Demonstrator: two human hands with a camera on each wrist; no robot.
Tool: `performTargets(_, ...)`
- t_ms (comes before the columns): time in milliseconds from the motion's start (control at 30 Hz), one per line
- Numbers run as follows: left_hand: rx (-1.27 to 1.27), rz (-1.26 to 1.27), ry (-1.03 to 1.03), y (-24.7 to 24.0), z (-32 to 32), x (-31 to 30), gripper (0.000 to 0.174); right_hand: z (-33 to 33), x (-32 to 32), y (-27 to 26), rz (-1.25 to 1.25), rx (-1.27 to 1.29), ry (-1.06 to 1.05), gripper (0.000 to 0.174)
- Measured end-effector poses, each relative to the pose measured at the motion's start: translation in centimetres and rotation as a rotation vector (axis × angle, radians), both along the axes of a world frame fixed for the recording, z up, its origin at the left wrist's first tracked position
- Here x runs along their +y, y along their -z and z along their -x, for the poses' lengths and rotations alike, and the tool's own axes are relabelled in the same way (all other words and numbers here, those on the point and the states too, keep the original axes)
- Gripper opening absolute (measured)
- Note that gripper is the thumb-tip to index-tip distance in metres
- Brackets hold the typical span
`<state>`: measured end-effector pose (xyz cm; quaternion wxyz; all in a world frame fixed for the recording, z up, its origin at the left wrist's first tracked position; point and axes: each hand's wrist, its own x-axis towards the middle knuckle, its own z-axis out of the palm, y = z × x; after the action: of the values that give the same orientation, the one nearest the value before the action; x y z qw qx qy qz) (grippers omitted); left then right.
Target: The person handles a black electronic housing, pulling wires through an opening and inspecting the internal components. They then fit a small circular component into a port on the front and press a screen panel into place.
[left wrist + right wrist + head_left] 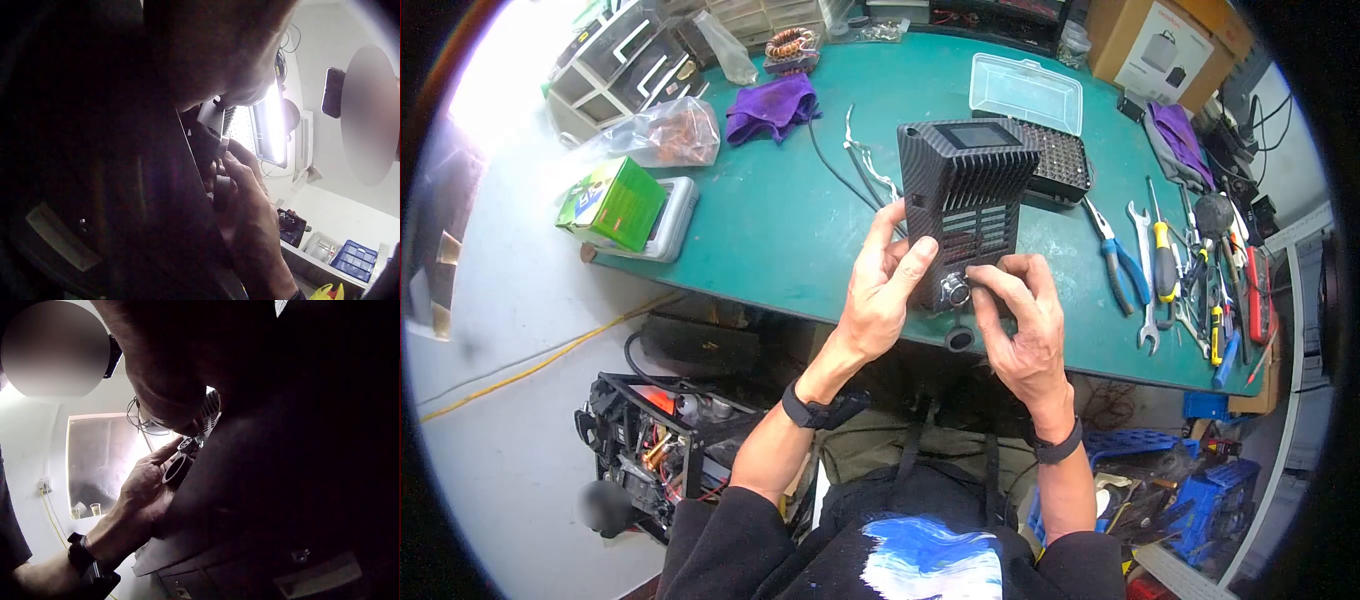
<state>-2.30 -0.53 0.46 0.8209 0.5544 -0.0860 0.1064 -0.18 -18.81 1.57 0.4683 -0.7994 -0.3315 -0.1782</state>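
Observation:
A black box-shaped device (972,190) with a carbon-fibre pattern, slatted vents and a small dark screen on top stands tilted at the bench's front edge. My left hand (880,295) grips its left side, thumb across the vented face. Low on that face is a round metal connector (954,290), and a black round cap (960,340) hangs below it. With thumb and fingertips my right hand (1030,325) pinches the connector at its right side. The right wrist view shows the connector (186,445) and the cap's open ring (177,470) close by the left hand (147,484).
Behind the device lies a bit case (1060,160) with its clear lid raised. Pliers (1115,255), wrenches (1143,280) and screwdrivers crowd the right side of the green bench (800,250). A green box (610,205) and purple cloth (770,107) sit left, near a cable.

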Motion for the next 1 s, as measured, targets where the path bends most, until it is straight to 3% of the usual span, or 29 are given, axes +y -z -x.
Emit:
performTargets(700,0.053,0.015,-0.091,1.3,-1.0,0.6,0.039,0.0,-0.4,-0.5,0.006,0.073,-0.037,0.036)
performTargets(1000,0.069,0.162,-0.029,0.3,-1.4,0.3,0.036,0.0,-0.6,-0.5,-0.076,0.17,-0.01,0.034)
